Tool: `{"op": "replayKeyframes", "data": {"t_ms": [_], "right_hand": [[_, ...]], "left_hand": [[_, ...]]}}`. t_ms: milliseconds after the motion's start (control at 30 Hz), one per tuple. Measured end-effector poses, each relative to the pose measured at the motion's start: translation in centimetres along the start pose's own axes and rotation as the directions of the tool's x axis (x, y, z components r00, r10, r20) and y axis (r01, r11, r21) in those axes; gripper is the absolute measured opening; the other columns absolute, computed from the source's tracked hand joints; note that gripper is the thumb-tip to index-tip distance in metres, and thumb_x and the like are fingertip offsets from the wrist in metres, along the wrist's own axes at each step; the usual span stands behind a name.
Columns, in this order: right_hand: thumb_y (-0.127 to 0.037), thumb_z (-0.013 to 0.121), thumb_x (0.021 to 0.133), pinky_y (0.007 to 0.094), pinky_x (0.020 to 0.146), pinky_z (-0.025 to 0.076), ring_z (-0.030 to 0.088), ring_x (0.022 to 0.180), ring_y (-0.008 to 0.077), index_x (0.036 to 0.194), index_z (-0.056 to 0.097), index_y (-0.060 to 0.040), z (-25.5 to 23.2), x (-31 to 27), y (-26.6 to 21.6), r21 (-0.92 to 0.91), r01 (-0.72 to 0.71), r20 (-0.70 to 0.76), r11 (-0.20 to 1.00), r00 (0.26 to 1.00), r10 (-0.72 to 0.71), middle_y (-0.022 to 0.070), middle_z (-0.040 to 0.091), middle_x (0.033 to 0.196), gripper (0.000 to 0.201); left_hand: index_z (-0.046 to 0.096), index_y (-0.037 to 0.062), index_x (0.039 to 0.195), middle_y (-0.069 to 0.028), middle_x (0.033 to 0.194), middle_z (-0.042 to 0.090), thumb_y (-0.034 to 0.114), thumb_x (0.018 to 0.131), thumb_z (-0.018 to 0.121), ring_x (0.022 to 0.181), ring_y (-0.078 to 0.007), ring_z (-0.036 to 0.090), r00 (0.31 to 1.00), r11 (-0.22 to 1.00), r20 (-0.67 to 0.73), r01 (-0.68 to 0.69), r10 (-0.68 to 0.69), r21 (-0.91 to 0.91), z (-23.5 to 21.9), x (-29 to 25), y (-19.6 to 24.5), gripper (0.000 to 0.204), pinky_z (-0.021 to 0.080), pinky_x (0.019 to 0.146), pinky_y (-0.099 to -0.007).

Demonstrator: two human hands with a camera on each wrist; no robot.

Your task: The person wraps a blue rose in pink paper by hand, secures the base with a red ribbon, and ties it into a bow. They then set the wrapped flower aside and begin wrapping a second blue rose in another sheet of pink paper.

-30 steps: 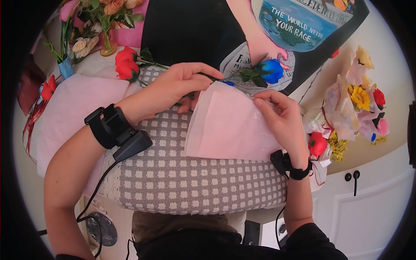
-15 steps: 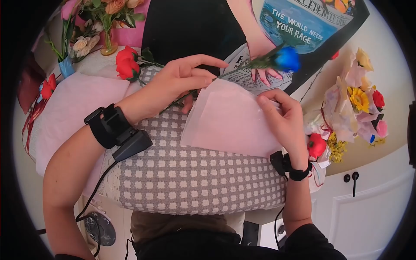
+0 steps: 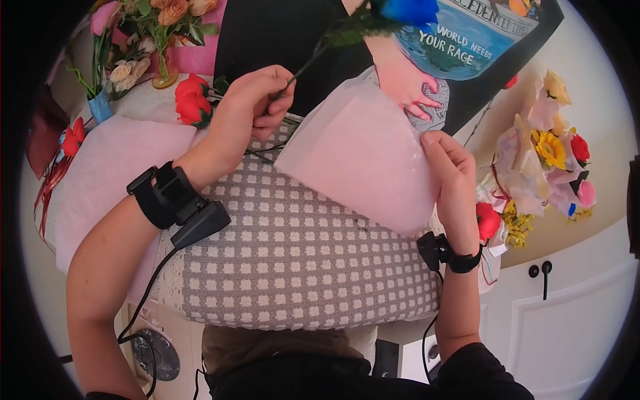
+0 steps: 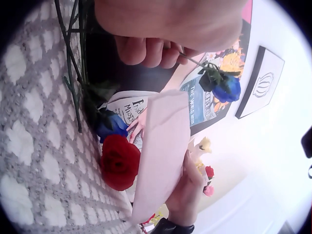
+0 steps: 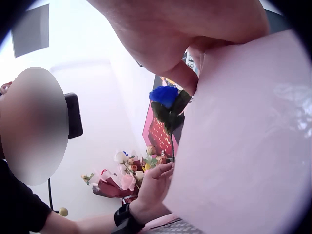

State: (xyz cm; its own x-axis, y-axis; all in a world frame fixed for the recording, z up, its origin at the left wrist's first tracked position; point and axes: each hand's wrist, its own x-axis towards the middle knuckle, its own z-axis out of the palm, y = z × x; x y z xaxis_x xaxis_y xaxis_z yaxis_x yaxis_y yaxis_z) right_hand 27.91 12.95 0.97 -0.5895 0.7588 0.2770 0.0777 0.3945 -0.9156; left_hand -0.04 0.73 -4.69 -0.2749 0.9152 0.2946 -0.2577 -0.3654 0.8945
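Note:
My left hand (image 3: 257,107) grips the thin green stem of an artificial blue rose (image 3: 408,12), its head raised toward the top edge of the head view. With thumb and fingers, my right hand (image 3: 455,173) pinches the right edge of a pale pink sheet of wrapping paper (image 3: 363,150), which hangs fanned out between the hands. In the left wrist view, a red rose (image 4: 119,163) and a second blue rose (image 4: 112,126) lie on the checked cloth, partly behind the paper. Loose stems (image 4: 73,58) stretch beneath my left hand.
Grey-and-white checked cloth (image 3: 300,280) covers the surface before me. Another pink sheet (image 3: 120,160) lies at the left, near red roses (image 3: 193,100). A glass vase (image 3: 167,72) stands behind them. Wrapped bouquets (image 3: 553,153) are at the right, and a painted poster (image 3: 467,43) leans at the back.
The blue rose has risen up and away from the paper, with my left fingers curling closer round its stem. The paper has tilted, and my right hand has shifted slightly right.

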Motion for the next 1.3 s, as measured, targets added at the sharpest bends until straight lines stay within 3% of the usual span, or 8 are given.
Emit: {"op": "replayKeyframes", "data": {"t_ms": [67,200,300,500,567,667,1133,1300], "right_hand": [[-0.021,0.062,0.103,0.0194,0.061,0.041,0.056,0.070,0.0019,0.099,0.072,0.0003,0.0,0.2,-0.1,0.093,-0.040,-0.011,0.995,0.999,0.041,-0.0024,0.068,0.085,0.024],[-0.021,0.064,0.101,0.0220,0.069,0.053,0.069,0.078,0.0088,0.104,0.073,0.0028,-0.7,0.6,-0.2,0.299,-0.194,0.038,0.934,0.981,0.191,0.0058,0.075,0.094,0.026],[-0.020,0.063,0.102,0.0233,0.073,0.055,0.070,0.079,0.0102,0.106,0.073,0.0032,-0.8,0.7,-0.5,0.332,-0.269,0.090,0.904,0.963,0.253,0.0071,0.076,0.095,0.025],[-0.019,0.062,0.103,0.0237,0.075,0.055,0.070,0.082,0.0094,0.109,0.072,0.0038,-0.6,0.7,0.1,0.310,-0.203,0.105,0.929,0.978,0.179,0.0072,0.075,0.098,0.026],[-0.019,0.062,0.103,0.0238,0.076,0.055,0.070,0.083,0.0092,0.111,0.071,0.0040,-0.5,0.6,0.1,0.326,-0.188,0.105,0.926,0.981,0.162,0.0073,0.075,0.100,0.026],[-0.019,0.062,0.104,0.0239,0.078,0.055,0.070,0.086,0.0092,0.115,0.070,0.0046,-0.6,0.6,0.3,0.351,-0.163,0.118,0.922,0.985,0.130,0.0076,0.075,0.102,0.027],[-0.017,0.060,0.103,0.0228,0.083,0.053,0.069,0.089,0.0088,0.121,0.067,0.0049,-0.5,0.5,-0.6,0.366,-0.137,0.143,0.920,0.986,0.090,0.0054,0.074,0.104,0.030],[-0.016,0.064,0.102,0.0229,0.083,0.052,0.067,0.090,0.0064,0.117,0.070,0.0011,-0.6,0.4,0.3,0.263,-0.083,0.165,0.961,0.985,0.039,0.0030,0.074,0.104,0.023]], "left_hand": [[0.041,0.0155,0.081,0.0085,0.072,0.032,0.041,0.102,0.051,0.056,-0.0024,0.022,1.000,1.000,0.004,0.020,-0.020,0.010,0.0,0.1,0.2,0.034,0.016,0.049,-0.0210],[0.042,0.0167,0.075,0.0096,0.067,0.032,0.040,0.099,0.058,0.053,-0.0011,0.025,0.997,0.999,-0.061,0.035,-0.035,0.002,0.5,-0.1,0.5,0.037,0.015,0.046,-0.0213],[0.040,0.0181,0.072,0.0102,0.065,0.030,0.044,0.099,0.060,0.052,-0.0010,0.024,0.996,0.997,-0.054,0.072,-0.070,0.042,0.4,-0.1,0.4,0.042,0.014,0.045,-0.0215],[0.037,0.0184,0.073,0.0095,0.064,0.037,0.033,0.095,0.070,0.050,0.0007,0.031,0.998,0.994,-0.033,0.062,-0.060,0.090,0.7,-0.1,-0.2,0.043,0.019,0.044,-0.0200],[0.035,0.0180,0.076,0.0087,0.064,0.041,0.022,0.094,0.074,0.050,0.0014,0.033,0.999,0.987,0.015,-0.048,0.046,0.156,0.7,0.0,-0.4,0.042,0.022,0.043,-0.0195],[0.034,0.0177,0.079,0.0087,0.064,0.042,0.014,0.094,0.073,0.050,0.0015,0.034,0.998,0.990,0.038,-0.055,0.050,0.134,0.6,0.0,-0.5,0.042,0.023,0.044,-0.0196],[0.031,0.0182,0.081,0.0094,0.065,0.040,0.013,0.095,0.072,0.050,0.0015,0.035,0.995,0.971,-0.013,-0.093,0.098,0.221,0.3,0.2,-1.0,0.043,0.023,0.044,-0.0193],[0.031,0.0188,0.082,0.0088,0.069,0.040,0.015,0.094,0.074,0.049,0.0015,0.036,0.993,0.970,-0.005,-0.116,0.120,0.214,0.3,0.3,-1.2,0.045,0.022,0.043,-0.0190]]}}
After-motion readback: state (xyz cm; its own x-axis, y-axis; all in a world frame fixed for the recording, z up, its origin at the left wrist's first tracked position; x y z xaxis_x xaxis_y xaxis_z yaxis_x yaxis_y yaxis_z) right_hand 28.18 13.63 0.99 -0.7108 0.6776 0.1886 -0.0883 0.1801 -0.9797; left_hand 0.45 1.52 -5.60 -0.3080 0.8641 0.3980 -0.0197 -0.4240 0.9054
